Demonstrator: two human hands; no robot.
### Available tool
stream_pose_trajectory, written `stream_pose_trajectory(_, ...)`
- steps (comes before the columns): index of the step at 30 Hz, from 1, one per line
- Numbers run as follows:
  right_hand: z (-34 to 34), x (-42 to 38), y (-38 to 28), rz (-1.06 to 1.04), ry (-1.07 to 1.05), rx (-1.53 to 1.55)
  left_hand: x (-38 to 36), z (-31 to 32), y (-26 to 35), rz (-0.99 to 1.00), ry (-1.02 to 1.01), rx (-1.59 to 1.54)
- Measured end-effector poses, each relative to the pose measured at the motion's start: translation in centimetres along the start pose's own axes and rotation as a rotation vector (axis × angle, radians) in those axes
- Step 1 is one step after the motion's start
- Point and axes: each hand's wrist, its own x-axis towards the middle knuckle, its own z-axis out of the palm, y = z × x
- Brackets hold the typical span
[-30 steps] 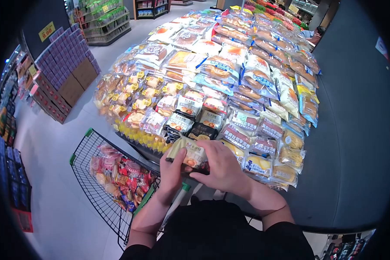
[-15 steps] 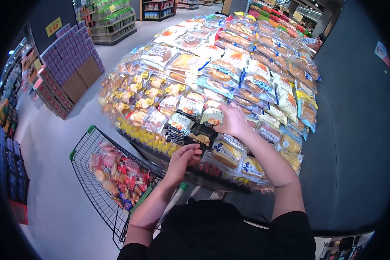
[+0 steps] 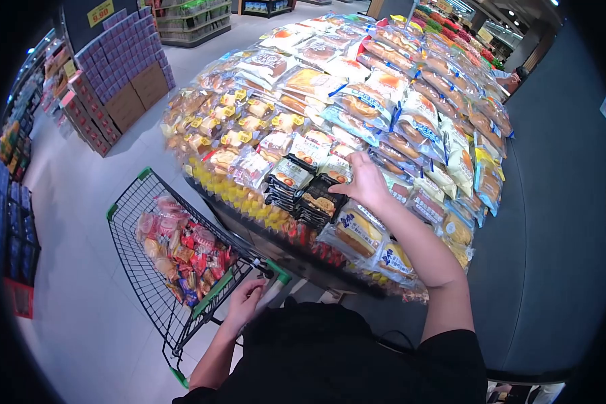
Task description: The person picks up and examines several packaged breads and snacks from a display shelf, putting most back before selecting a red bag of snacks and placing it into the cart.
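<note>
My right hand reaches over the bread display, its thumb and fingers apart at the edge of a white-labelled pastry packet. Just below its thumb lies a stack of black pastry packets. Left of that is another stack of packets with white labels. Bagged loaves sit under my right wrist. My left hand is down by the handle of the shopping cart, fingers loosely curled and nothing visible in them. The cart basket holds a heap of colourful packaged snacks.
Bagged breads cover the large display, with yellow-tagged packs on its left. A dark panel stands to the right. Stacked purple boxes and cartons flank the aisle at left. Another person's hand shows far right.
My left hand has drawn back from the black packets, down and left to the cart handle. My right hand stays at the white-labelled packets. The view has shifted slightly.
</note>
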Motion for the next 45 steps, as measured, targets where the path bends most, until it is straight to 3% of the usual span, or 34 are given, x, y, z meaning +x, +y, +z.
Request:
stream_pose_trajectory(6, -0.9, -0.3, -0.3, -0.017, -0.087, -0.07, -6.1, -2.6, -1.1, -0.045, 0.401, 0.541)
stream_pose_trajectory(8, -1.6, -0.5, -1.0, -0.049, -0.128, -0.136, -7.9, -3.0, -1.8, -0.071, 0.473, 0.582)
stream_pose_trajectory(10, -1.7, -1.2, -2.6, -0.24, 0.086, -0.284, -10.1, -3.9, -3.0, -0.08, 0.501, 0.808)
stream_pose_trajectory(14, -1.1, -4.2, -10.7, -0.36, 0.159, 0.095, -13.5, -4.8, -4.8, -0.213, 0.625, 0.726)
stream_pose_trajectory(16, 1.8, -6.9, -14.7, -0.513, -0.052, 0.326, -14.7, -4.7, -4.9, -0.203, 0.675, 0.735)
stream_pose_trajectory(18, 6.8, -9.9, -16.4, -0.685, -0.322, 0.293, -16.3, -5.0, -6.2, -0.217, 0.746, 0.87)
stream_pose_trajectory(20, 12.1, -12.1, -16.8, -0.718, -0.54, 0.241, -17.7, -4.9, -6.3, -0.297, 0.797, 0.901)
stream_pose_trajectory(21, 14.4, -12.8, -16.5, -0.738, -0.559, 0.25, -18.7, -5.4, -7.0, -0.339, 0.791, 0.976)
stream_pose_trajectory(24, 20.8, -14.7, -14.8, -0.763, -0.653, 0.04, -20.5, -5.9, -9.0, -0.351, 0.885, 1.064)
stream_pose_trajectory(26, 23.7, -16.1, -13.5, -0.557, -0.785, -0.022, -20.6, -6.1, -8.8, -0.423, 0.911, 1.175)
stream_pose_trajectory(27, 23.2, -16.5, -13.2, -0.644, -0.6, -0.034, -20.4, -6.0, -8.5, -0.399, 0.933, 1.173)
stream_pose_trajectory(36, 23.4, -18.8, -14.2, -0.579, -0.593, -0.061, -21.3, -6.6, -9.3, -0.342, 0.988, 1.121)
stream_pose_trajectory(45, 22.8, -22.1, -14.3, -0.539, -0.557, -0.032, -23.9, -5.8, -9.6, -0.352, 0.876, 1.138)
